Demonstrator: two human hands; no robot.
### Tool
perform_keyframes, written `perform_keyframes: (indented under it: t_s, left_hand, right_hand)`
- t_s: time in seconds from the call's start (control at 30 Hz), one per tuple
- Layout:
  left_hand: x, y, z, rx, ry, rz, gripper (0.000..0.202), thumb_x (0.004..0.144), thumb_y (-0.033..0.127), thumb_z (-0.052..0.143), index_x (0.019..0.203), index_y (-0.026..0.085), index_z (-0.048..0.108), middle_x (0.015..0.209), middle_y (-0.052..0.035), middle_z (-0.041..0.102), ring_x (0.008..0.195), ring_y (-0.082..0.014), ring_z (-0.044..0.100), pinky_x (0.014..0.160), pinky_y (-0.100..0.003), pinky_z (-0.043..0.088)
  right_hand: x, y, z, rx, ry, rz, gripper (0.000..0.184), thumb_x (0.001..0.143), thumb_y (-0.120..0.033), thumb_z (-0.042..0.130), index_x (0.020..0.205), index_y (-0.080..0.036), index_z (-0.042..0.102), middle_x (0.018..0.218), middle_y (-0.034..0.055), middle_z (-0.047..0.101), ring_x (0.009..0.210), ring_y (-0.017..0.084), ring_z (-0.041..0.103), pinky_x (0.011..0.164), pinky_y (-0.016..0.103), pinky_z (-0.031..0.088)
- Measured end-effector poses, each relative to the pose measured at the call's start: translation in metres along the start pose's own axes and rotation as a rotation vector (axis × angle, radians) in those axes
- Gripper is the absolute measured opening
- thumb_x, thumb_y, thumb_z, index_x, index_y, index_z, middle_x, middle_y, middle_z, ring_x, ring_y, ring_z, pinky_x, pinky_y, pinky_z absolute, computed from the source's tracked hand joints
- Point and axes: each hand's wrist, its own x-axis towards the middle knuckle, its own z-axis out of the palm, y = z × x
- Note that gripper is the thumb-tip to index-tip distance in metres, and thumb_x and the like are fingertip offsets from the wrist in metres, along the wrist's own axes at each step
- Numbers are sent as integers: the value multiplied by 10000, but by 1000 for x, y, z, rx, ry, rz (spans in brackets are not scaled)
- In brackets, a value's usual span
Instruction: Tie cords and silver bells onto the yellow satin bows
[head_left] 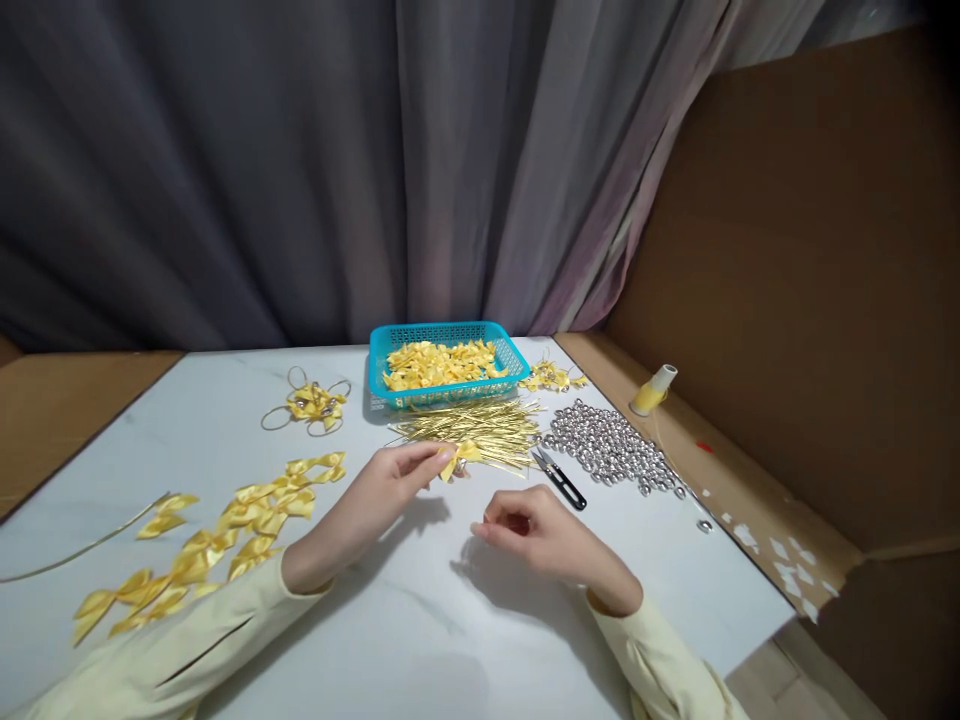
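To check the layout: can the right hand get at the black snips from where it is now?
Probably yes. The snips lie on bare table just beyond the right hand, with nothing between them.

Even, fairly bright light from above falls on the white counter (420,620), laying soft grey shadows just beneath the left hand (390,490) and the right hand (540,535), on their near side. The yellow bow (459,458) at the left hand's fingertips looks sharp. Far beyond the hands the curtain (300,170) is dim, and the 4 corners darken and bend with wide-lens distortion.
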Motion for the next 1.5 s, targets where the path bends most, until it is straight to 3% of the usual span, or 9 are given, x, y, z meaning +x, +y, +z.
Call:
perform_keyframes:
  t_s: [0.13, 0.27, 0.37, 0.57, 0.73, 0.93, 1.2, 1.4, 1.5]
  left_hand:
    - [-8, -15, -7, -33, -55, -65, 318, 863, 429, 457, 772, 182, 635, 831, -17, 647, 770, -186, 550, 659, -243, 405]
    - [-15, -36, -6, -18, -126, -125, 346, 868, 426, 441, 724, 169, 622, 745, -11, 629, 722, -175, 536, 674, -242, 388]
    - [-17, -51, -2, 22, -133, -115, 350, 875, 432, 422, 744, 171, 616, 726, 0, 593, 719, -173, 527, 659, -241, 379]
    - [-23, -62, 1, 60, -106, -44, 317, 892, 401, 410, 758, 183, 598, 696, 13, 556, 703, -161, 519, 643, -235, 389]
    - [-22, -69, 4, 79, -77, 96, 249, 880, 319, 453, 864, 190, 665, 1054, -54, 606, 980, -195, 545, 848, -264, 411]
    - [-19, -80, 6, 238, -15, 142, 268, 894, 298, 423, 825, 195, 660, 1075, -66, 583, 1027, -205, 530, 890, -310, 410]
    - [-23, -84, 8, 157, 189, 113, 319, 863, 304, 477, 1154, 194, 550, 1246, -94, 514, 1173, -225, 444, 945, -332, 389]
    - [-24, -65, -1, -86, -37, -46, 367, 885, 403, 446, 728, 170, 682, 801, -49, 675, 834, -197, 579, 785, -275, 404]
    - [-22, -63, -3, -202, -33, -111, 406, 877, 434, 459, 681, 153, 677, 651, -24, 634, 671, -166, 522, 659, -259, 376]
  right_hand:
    - [-4, 5, -21, -68, -113, 114, 267, 842, -379, 528, 729, -150, 605, 597, 6, 584, 530, 104, 500, 508, 215, 367]
    - [2, 7, -48, -297, 119, 157, 254, 868, -319, 473, 733, -154, 612, 668, 45, 640, 603, 148, 568, 557, 248, 397]
    - [21, 10, -55, -518, 137, 133, 157, 845, -213, 487, 784, -157, 621, 745, 52, 665, 679, 158, 597, 615, 249, 402]
    - [70, 24, -25, -712, -43, 70, 152, 735, -51, 505, 777, -143, 619, 836, 70, 651, 782, 158, 583, 648, 218, 373]
    - [83, 24, -3, -757, -57, 63, 197, 685, -20, 478, 805, -127, 592, 852, 101, 626, 726, 169, 559, 563, 234, 312]
    - [89, 32, -9, -643, -87, 58, 218, 633, -7, 498, 768, -145, 598, 679, 29, 619, 587, 124, 519, 486, 207, 274]
    - [93, 29, -37, -425, -30, -10, 227, 656, -5, 546, 822, -119, 651, 689, 21, 634, 625, 111, 560, 560, 189, 387]
    - [80, -2, -22, -109, -125, -75, 143, 748, -83, 547, 757, -132, 682, 664, 16, 639, 582, 98, 558, 574, 205, 439]
    - [75, -13, -3, 25, -205, -85, 142, 753, -104, 564, 775, -139, 699, 649, 16, 645, 570, 99, 562, 554, 207, 444]
